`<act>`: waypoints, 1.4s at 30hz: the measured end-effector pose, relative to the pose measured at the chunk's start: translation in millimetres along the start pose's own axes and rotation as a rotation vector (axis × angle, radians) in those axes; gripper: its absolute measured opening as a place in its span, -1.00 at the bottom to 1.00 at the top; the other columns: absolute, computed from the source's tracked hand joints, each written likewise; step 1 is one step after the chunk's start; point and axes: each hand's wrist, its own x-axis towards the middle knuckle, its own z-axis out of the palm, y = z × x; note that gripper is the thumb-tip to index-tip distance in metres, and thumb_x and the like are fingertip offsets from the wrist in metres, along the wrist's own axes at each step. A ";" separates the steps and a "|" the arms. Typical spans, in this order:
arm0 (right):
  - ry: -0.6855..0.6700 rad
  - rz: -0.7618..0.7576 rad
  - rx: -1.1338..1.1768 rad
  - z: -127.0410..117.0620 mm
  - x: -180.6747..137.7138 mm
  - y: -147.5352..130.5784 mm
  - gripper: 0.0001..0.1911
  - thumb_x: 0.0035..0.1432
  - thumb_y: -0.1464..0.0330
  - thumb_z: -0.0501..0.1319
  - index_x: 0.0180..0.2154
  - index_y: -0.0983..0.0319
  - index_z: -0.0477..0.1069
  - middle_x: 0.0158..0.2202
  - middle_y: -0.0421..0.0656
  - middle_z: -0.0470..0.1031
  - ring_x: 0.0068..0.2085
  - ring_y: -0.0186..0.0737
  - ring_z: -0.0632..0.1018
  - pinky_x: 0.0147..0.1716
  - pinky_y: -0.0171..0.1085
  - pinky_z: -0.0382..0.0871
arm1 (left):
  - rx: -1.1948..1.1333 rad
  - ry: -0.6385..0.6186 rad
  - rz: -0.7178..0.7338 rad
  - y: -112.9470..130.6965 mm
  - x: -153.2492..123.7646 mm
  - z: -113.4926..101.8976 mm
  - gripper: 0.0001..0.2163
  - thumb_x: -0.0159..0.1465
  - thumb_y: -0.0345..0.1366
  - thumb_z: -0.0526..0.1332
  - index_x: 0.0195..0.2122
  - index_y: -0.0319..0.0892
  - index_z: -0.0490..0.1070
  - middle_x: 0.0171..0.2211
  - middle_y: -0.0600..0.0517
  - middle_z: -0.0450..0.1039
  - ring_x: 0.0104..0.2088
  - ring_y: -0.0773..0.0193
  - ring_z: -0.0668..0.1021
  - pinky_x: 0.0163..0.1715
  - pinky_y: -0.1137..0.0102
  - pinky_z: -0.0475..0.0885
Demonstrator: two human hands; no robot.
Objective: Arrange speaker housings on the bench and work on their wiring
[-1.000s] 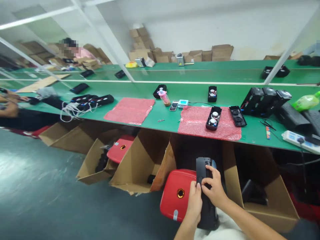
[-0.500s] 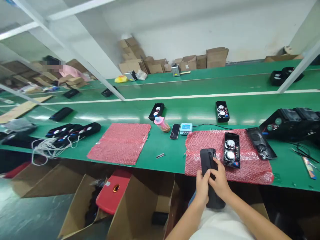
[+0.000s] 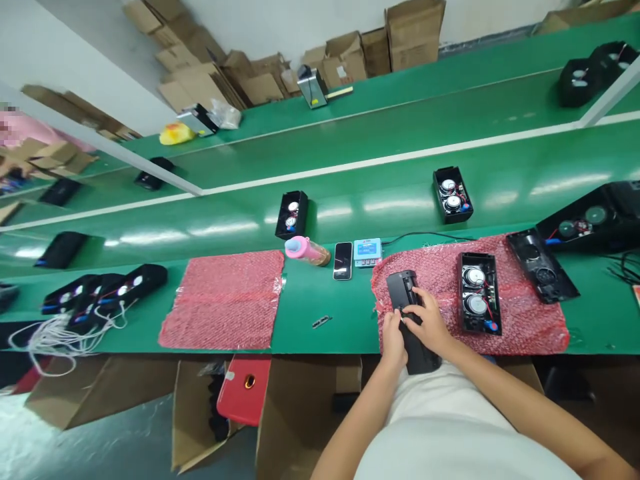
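Note:
A long black speaker housing (image 3: pixel 421 355) leans over the table's front edge, its upper end on the right red bubble-wrap mat (image 3: pixel 530 337). Along its left side, my left hand (image 3: pixel 393 339) is closed with the fingers gripping it. My right hand (image 3: pixel 426 323) lies over the housing's right side, fingers bent onto its face near a slot. Whether a small part sits between the fingertips, I cannot make out. Just right of my hands is an open speaker box (image 3: pixel 479 293) with two round silver drivers and wires. Beyond it, a black speaker panel (image 3: pixel 543 267) lies tilted on the mat.
A phone (image 3: pixel 343 261), a pink-capped bottle (image 3: pixel 307 251) and a small blue-screened meter (image 3: pixel 367 252) stand left of the mat. Another red bubble-wrap mat (image 3: pixel 225 300) lies further left, beside speakers with white cables (image 3: pixel 55 343). Cardboard boxes (image 3: pixel 305 413) and a red stool (image 3: pixel 245 390) are below the edge.
My view has tilted down and shifted, so the table fills more of it. Both hands keep hold of the black housing, with the right fingers drawn a little differently over its face.

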 end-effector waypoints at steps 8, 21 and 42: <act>0.043 -0.063 0.033 -6.6 -5.3 -1.9 -0.77 0.16 0.38 0.10 -0.19 0.15 0.50 0.16 -0.04 0.06 0.15 -0.02 0.17 0.07 0.05 0.13 | -0.079 -0.050 -0.057 8.4 -0.9 7.6 -0.72 -0.07 -0.20 0.34 -0.48 -0.18 0.26 -0.48 0.14 0.35 -0.42 0.37 0.44 -0.33 0.47 0.31; -0.152 -0.165 -0.011 -47.2 28.1 -12.0 -0.91 -0.07 0.46 0.22 -0.53 0.21 0.49 0.12 -0.13 -0.09 0.15 0.12 0.06 0.08 0.10 0.00 | -0.069 -0.094 -0.012 12.7 -15.5 16.7 -0.66 -0.05 -0.17 0.34 -0.52 -0.17 0.15 -0.56 0.18 0.24 -0.53 0.42 0.34 -0.45 0.50 0.27; -0.302 0.034 0.062 -42.2 -43.6 -11.4 -0.92 -0.07 0.50 0.20 -0.52 0.24 0.45 0.08 -0.05 0.11 0.10 0.06 0.17 0.06 0.10 0.07 | -0.014 -0.015 0.028 -2.3 -5.5 1.9 -0.75 -0.02 -0.18 0.28 -0.41 -0.14 0.24 -0.43 0.14 0.38 -0.39 0.33 0.46 -0.29 0.41 0.34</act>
